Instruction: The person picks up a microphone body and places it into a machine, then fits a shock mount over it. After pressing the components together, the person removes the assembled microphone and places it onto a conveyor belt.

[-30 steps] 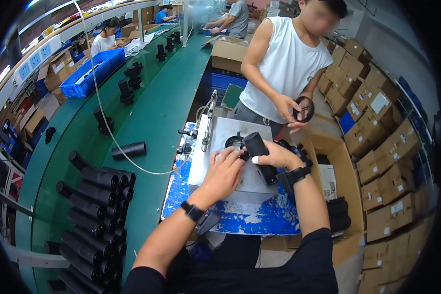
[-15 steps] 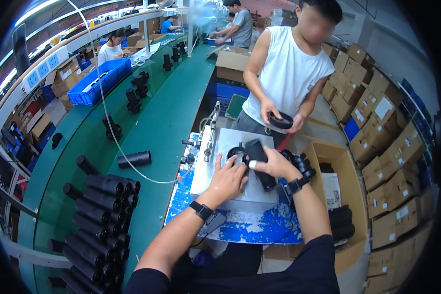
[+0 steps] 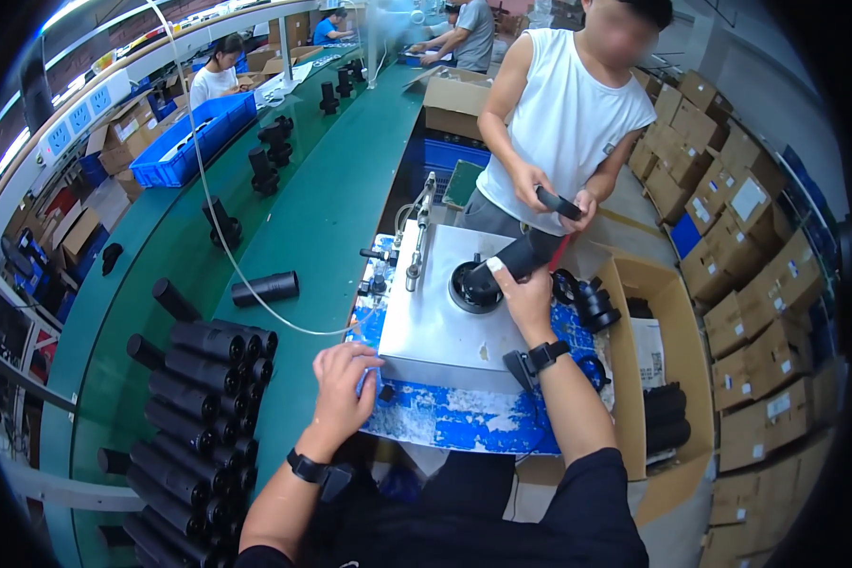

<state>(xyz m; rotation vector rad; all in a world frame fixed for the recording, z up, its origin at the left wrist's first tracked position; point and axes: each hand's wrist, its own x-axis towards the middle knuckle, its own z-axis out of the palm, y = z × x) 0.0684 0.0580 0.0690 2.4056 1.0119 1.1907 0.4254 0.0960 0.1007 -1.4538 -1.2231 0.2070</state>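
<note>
My right hand (image 3: pixel 528 301) is closed round a black tube (image 3: pixel 532 248) that tilts up and away to the right. The tube's near end sits at the round black fixture (image 3: pixel 471 292) on top of a silver metal box (image 3: pixel 426 336); whether it is inside the fixture I cannot tell. My left hand (image 3: pixel 344 386) is by the box's left front corner, fingers loosely bent and apart, with nothing seen in it. Across the box, a co-worker in a white sleeveless top holds a black ring (image 3: pixel 559 204) in both hands.
Many black tubes (image 3: pixel 191 379) are stacked on the green bench (image 3: pixel 317 213) at left, with one lying apart (image 3: pixel 265 289). Metal valve fittings (image 3: pixel 417 251) stand on the box's left edge. Black ringed parts (image 3: pixel 594 305) and an open carton (image 3: pixel 630 379) are at right.
My left hand has left the fixture and moved toward me and left. My right hand has swung the tube from lying across the box to a tilt with one end at the fixture.
</note>
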